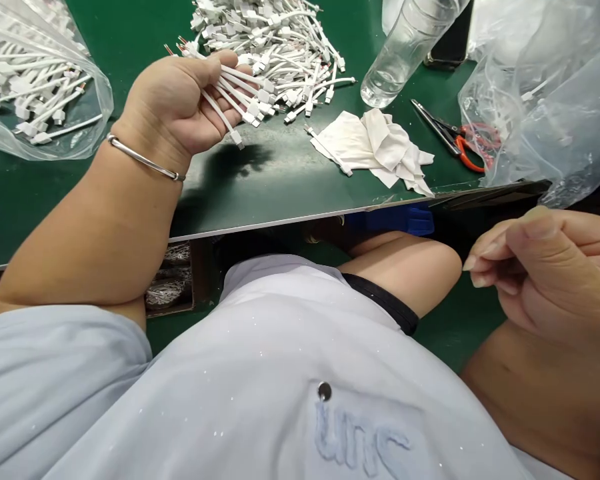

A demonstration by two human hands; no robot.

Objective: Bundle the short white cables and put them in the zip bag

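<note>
My left hand (200,100), palm turned up, grips several short white cables (235,95) under its thumb. Their white connector ends fan out to the right, and bare red wire tips stick out on the left. Just behind it lies a big heap of similar white cables (275,50) on the green table (220,190). Off to the right, away from the table's edge, I hold my right hand (550,260) with thumb and fingertips pinched together. Whether anything sits between those fingertips, I cannot make out.
A clear plastic bag of cables (40,93) lies at the left. On the right are a crumpled white cloth (375,147) with a cable beside it, a clear water bottle (405,53), red-handled scissors (450,137), a dark phone (450,40) and another plastic bag (550,100).
</note>
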